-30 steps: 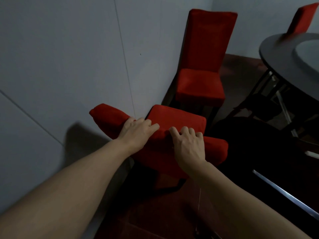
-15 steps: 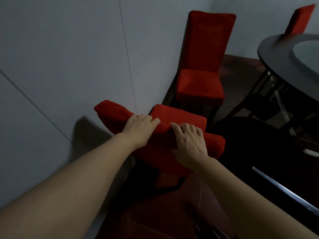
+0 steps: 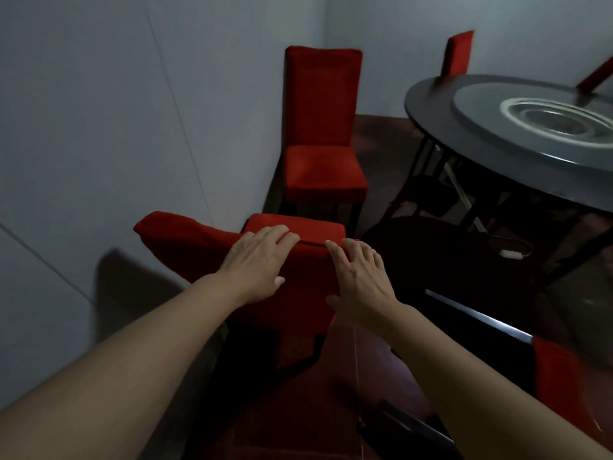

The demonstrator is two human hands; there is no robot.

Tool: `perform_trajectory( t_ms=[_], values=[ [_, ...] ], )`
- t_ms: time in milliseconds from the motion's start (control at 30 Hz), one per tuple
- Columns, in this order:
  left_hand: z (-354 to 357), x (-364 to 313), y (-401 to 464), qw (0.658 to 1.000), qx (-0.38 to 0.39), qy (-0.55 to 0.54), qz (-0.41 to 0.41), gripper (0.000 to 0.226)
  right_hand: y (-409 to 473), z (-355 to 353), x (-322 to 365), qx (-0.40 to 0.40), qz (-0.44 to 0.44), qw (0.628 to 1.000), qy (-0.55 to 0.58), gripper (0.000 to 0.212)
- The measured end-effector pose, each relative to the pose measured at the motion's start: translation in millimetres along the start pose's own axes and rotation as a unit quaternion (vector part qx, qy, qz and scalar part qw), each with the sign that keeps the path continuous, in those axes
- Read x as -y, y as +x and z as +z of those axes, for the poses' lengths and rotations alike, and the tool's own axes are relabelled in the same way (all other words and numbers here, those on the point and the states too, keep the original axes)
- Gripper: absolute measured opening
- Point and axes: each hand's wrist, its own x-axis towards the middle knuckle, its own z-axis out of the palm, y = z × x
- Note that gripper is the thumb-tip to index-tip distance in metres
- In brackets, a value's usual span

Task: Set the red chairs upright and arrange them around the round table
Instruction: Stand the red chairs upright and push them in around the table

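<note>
Two hands are on the nearest red chair [image 3: 205, 242], which is tipped over against the wall [image 3: 99, 127] at the left of the floor, its back leaning on the wall and its seat facing up toward the camera. The left hand [image 3: 257, 265] lies flat on the chair with its fingers [image 3: 277, 234] straight and reaching over the cushion's far edge. The right hand [image 3: 361, 277] rests beside it, fingers spread and loosely extended, curled round nothing.

Just beyond, a second red chair [image 3: 323, 134] stands upright with its back close to the wall, near the round table [image 3: 431, 104] but not drawn up to it. Two more red chair backs [image 3: 459, 51] show past the table's far edge, and another red shape [image 3: 557, 380] sits at the lower right; what it is I cannot tell.

The step in hand looks like getting hold of the tipped chair to right it. The next move likely calls for a firm grip on the cushion or frame, then swinging it up onto its legs and carrying it toward the table's near edge.
</note>
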Motion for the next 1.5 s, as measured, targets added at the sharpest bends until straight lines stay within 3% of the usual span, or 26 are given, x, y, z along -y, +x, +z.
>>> perform_trajectory(
  t_ms=[433,767,1100,1500],
  values=[
    [-11.3,-131.6,23.7,0.993,0.001,-0.019,0.114,0.078,-88.1,-18.9,-97.4,0.006,0.104,0.993,0.055,0.093],
    [8.3,-277.4,49.1,0.983,0.042,-0.044,0.174,0.077,-179.0,-3.9,-206.5,0.001,0.212,0.971,0.114,0.094],
    [28.1,-402.3,72.7,0.953,0.099,-0.055,0.280,0.077,-279.7,16.3,-289.2,-0.003,0.360,0.923,0.136,0.091],
    [46.8,-522.6,104.0,0.881,0.122,-0.052,0.455,0.078,-361.8,22.2,-335.8,-0.002,0.552,0.821,0.145,0.090]
  ],
)
